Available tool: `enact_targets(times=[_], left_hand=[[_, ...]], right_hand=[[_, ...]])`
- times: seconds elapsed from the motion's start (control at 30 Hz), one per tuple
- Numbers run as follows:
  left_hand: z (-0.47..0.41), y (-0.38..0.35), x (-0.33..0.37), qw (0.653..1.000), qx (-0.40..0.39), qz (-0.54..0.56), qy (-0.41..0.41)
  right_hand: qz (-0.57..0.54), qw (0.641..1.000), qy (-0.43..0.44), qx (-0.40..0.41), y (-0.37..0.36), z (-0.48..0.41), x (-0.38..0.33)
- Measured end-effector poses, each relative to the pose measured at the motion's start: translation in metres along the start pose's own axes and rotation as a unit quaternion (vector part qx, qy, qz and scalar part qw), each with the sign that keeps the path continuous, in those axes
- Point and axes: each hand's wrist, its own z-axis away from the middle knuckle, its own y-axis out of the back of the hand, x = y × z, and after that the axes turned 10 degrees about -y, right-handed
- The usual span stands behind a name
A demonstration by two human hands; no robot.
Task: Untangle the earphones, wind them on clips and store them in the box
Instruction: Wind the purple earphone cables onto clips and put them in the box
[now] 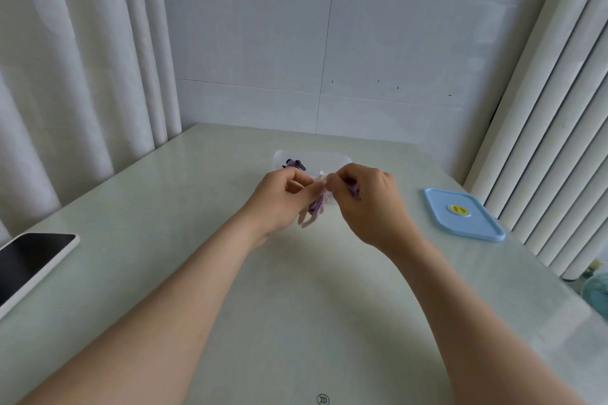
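Both hands met over the middle of the table (296,289), and between them they covered most of the work. Only a short stretch of the purple earphones (315,205) showed below the fingers, with a tip of the white clip (321,175) above them. How much cord was wound could not be told. The left hand (279,199) had its fingers curled, thumb and forefinger pinching the white clip. The right hand (370,204) was likewise curled, and a loop of the purple cord emerged from under its fingers. Just beyond the hands stood the clear box (339,158), its near wall hidden and its outline faint. A second bundle (294,164), dark and purple, lay in its left part. The blue lid (473,223) lay flat at the right, well apart from the box. A phone (29,263) at the near left was cut off by the frame edge.
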Motion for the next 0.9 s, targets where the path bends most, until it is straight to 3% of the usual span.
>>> enact_targets(times=[0.3,0.53,0.73,0.9], left_hand=[[0.002,-0.001,0.006,0.994,-0.089,0.061,0.015],[0.004,0.001,0.005,0.990,-0.132,0.008,-0.053],[0.000,-0.004,0.007,0.989,-0.057,0.135,-0.020],[-0.003,-0.005,0.005,0.970,0.012,0.243,0.016]], right_hand=[[-0.079,0.993,-0.068,0.053,0.004,-0.006,0.007],[-0.179,0.951,-0.226,-0.108,0.004,-0.006,0.013],[-0.286,0.864,-0.296,-0.290,0.004,0.003,0.011],[-0.364,0.852,-0.290,-0.240,-0.006,0.006,0.004]])
